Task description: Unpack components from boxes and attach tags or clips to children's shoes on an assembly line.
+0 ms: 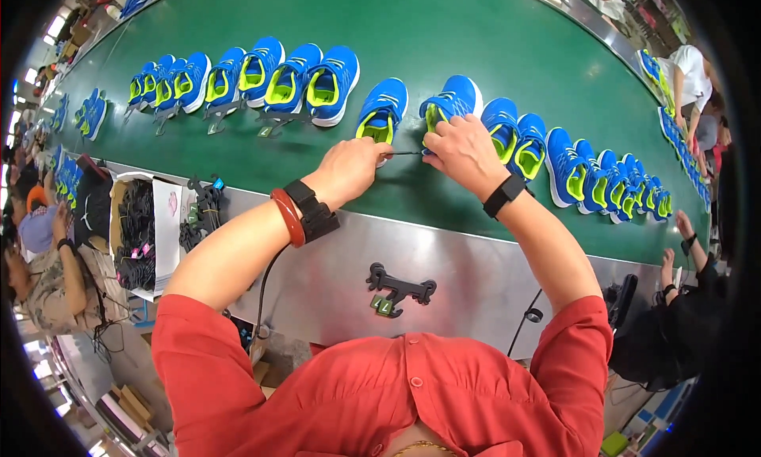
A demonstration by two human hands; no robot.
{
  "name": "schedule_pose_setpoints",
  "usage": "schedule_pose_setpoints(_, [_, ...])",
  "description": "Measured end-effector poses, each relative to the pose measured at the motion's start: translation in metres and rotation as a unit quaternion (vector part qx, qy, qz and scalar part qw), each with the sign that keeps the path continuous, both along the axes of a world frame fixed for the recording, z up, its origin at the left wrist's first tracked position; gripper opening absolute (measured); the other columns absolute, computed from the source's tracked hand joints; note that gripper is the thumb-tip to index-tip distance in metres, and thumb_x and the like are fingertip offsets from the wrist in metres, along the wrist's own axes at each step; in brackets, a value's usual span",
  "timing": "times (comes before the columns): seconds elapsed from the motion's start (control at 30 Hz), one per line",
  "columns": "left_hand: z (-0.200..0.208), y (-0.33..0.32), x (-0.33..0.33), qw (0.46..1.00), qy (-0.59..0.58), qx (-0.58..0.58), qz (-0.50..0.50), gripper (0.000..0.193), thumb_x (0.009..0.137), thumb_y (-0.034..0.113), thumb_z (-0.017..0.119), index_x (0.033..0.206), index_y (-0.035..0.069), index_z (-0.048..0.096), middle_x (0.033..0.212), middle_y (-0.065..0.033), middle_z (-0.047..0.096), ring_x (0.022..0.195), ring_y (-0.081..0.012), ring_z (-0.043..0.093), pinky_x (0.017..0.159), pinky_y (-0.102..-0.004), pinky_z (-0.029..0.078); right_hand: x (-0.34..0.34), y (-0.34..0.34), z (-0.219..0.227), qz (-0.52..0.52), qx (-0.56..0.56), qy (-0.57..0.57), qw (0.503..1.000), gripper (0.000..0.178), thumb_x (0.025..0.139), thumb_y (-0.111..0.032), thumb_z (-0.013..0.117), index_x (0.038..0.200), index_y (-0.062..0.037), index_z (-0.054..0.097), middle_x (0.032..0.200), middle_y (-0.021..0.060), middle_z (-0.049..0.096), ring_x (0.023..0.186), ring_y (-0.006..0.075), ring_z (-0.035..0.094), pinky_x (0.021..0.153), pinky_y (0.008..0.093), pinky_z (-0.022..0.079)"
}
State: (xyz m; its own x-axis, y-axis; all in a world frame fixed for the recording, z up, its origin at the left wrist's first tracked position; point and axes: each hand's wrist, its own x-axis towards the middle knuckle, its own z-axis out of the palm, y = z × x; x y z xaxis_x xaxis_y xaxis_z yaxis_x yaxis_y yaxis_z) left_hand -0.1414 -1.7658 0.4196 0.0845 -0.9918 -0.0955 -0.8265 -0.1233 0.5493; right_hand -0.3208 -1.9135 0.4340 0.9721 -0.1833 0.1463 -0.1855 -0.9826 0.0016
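Note:
Both my hands are closed on the two ends of a thin black shoe hanger (407, 152), mostly hidden by my fingers. My left hand (353, 170) is at the heel of a blue shoe (384, 107) with a lime lining. At the heel of its neighbour, another blue shoe (456, 97), my right hand (468, 154) has its fingers bent together. That shoe's heel tilts up slightly. The two shoes stand apart, toes pointing away from me. Closer to my body, a loose black shoe hanger (400, 289) with a green tag lies on the metal ledge.
Blue shoes (333, 84) with black hangers line the green belt (444, 21) to the left; more shoes (564, 168) run right. A box of black hangers (136, 235) stands left of the metal ledge (460, 267). Other people work at both sides.

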Motion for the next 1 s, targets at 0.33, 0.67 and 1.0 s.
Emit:
schedule_pose_setpoints(0.33, [0.022, -0.008, 0.006, 0.997, 0.022, 0.035, -0.057, 0.075, 0.072, -0.018, 0.042, 0.136, 0.02, 0.049, 0.149, -0.0178, 0.032, 0.128, -0.038, 0.045, 0.098, -0.0393, 0.045, -0.024, 0.023, -0.001, -0.087, 0.173, -0.145, 0.97, 0.046, 0.074, -0.002, 0.065, 0.119, -0.0049, 0.054, 0.114, 0.0173, 0.056, 0.098, 0.0361, 0.056, 0.083, 0.0421, 0.048])
schedule_pose_setpoints(0.67, [0.031, -0.042, -0.078, 0.96, -0.051, -0.242, -0.131, 0.037, 0.077, -0.004, 0.053, 0.113, 0.006, 0.059, 0.11, -0.0116, 0.061, 0.093, -0.0303, 0.062, 0.074, -0.0386, 0.053, -0.106, 0.139, -0.002, 0.016, 0.295, 0.064, 0.953, 0.032, 0.066, -0.025, 0.076, 0.082, -0.004, 0.059, 0.083, 0.0115, 0.058, 0.085, 0.0303, 0.057, 0.074, 0.0407, 0.047])
schedule_pose_setpoints(1.0, [-0.022, -0.099, -0.109, 0.975, -0.05, -0.151, -0.153, 0.014, 0.084, 0.004, 0.049, 0.096, 0.006, 0.057, 0.097, -0.0095, 0.061, 0.084, -0.0346, 0.062, 0.069, -0.0431, 0.051, -0.142, 0.105, -0.018, -0.017, 0.504, 0.002, 0.864, 0.011, 0.084, -0.014, 0.062, 0.09, -0.005, 0.058, 0.074, 0.0095, 0.06, 0.075, 0.0234, 0.06, 0.069, 0.0362, 0.049])
